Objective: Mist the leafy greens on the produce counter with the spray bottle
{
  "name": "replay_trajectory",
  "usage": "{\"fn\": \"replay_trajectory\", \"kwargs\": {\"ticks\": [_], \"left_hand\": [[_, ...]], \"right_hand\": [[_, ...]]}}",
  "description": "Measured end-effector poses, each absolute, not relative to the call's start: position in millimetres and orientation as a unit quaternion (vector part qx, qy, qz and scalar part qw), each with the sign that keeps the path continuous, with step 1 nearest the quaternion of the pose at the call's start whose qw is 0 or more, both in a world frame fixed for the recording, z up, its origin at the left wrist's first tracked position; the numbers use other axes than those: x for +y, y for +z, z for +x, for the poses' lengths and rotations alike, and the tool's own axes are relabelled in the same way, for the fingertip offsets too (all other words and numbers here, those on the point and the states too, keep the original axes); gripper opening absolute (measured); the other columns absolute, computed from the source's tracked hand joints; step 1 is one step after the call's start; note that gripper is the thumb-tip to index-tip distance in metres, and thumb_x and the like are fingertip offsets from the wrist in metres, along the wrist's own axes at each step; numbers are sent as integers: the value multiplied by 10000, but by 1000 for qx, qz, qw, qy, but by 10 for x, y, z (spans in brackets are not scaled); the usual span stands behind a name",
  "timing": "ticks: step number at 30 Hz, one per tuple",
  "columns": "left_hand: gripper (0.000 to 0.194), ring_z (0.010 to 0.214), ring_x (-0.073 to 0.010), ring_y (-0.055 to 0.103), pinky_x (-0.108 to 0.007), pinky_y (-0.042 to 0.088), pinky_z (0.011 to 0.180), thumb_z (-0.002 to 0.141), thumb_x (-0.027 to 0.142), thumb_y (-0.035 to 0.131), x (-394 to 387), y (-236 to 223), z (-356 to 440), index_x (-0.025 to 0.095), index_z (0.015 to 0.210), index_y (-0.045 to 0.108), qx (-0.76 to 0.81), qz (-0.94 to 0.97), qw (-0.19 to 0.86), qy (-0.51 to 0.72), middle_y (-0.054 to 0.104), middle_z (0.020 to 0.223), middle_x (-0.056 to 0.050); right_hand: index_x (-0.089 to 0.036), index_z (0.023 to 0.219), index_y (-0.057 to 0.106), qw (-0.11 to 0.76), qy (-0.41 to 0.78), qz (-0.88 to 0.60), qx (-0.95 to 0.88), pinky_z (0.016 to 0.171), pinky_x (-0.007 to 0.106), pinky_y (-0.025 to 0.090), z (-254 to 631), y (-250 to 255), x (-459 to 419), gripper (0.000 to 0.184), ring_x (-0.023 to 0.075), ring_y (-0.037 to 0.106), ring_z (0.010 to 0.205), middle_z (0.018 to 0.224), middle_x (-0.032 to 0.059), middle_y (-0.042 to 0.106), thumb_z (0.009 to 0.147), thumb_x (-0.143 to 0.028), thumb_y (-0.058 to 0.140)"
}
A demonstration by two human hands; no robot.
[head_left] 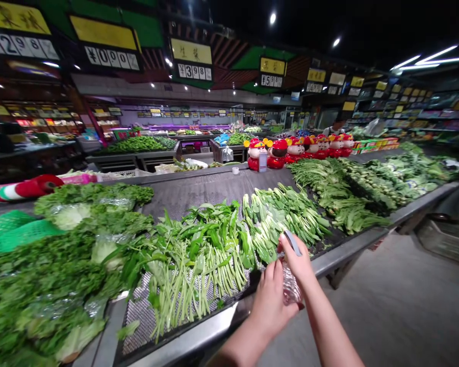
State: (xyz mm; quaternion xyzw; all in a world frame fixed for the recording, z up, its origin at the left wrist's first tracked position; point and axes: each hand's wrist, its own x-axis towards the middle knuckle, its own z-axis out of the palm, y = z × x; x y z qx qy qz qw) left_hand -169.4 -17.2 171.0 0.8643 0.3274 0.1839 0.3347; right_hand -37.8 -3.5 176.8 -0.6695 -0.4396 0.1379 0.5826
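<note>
Both hands are closed around a clear, ridged spray bottle [290,285] with a grey top. My left hand [270,298] wraps its lower body, and my right hand [300,262] grips it near the top. The bottle is over the front rail of a vegetable stand, and my fingers cover much of it. Just beyond it lies a pile of short leafy greens [290,216] with pale stems. A whitish haze hangs over those greens. To their left are long-stemmed greens [202,265] on a mesh mat [141,298].
Lettuce [80,244], partly wrapped in clear film, fills the left side beside green netting [19,232]. Several red figurines [277,155] line the back ledge. More leafy greens [336,196] lie right. A metal rail [202,334] edges the stand; a crate [447,239] sits on the right.
</note>
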Motion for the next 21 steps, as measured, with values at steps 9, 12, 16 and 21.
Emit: {"fn": "replay_trajectory", "kwargs": {"ticks": [9,12,16,21], "left_hand": [[861,1250,-258,302,-342,231,1078,595,272,675,-149,1592,-1938,148,1336,255,317,866,335,194,311,1366,-101],[857,1245,-252,311,-338,232,1078,603,279,679,-165,1613,-2006,155,1338,255,312,867,337,195,321,1360,-94],[870,1231,-237,331,-314,242,1068,605,289,683,-190,1646,-2099,160,1345,244,325,859,343,197,324,1364,-83],[869,1245,-229,312,-293,217,1076,606,282,674,-126,1668,-2258,158,1348,238,346,852,339,196,326,1364,-78]], "right_hand": [[-211,799,629,607,159,-662,-410,541,309,463,-670,1809,-89,368,203,602,659,759,58,665,794,-534,454],[-218,827,646,615,142,-664,-401,568,323,470,-754,1834,-107,382,215,613,687,768,60,676,784,-546,456],[-212,782,638,609,149,-662,-411,573,321,465,-855,1859,-95,377,210,606,667,743,57,668,788,-545,460],[-205,743,605,603,162,-649,-435,540,299,443,-1004,1876,22,355,187,573,614,668,36,625,808,-524,463]]}}
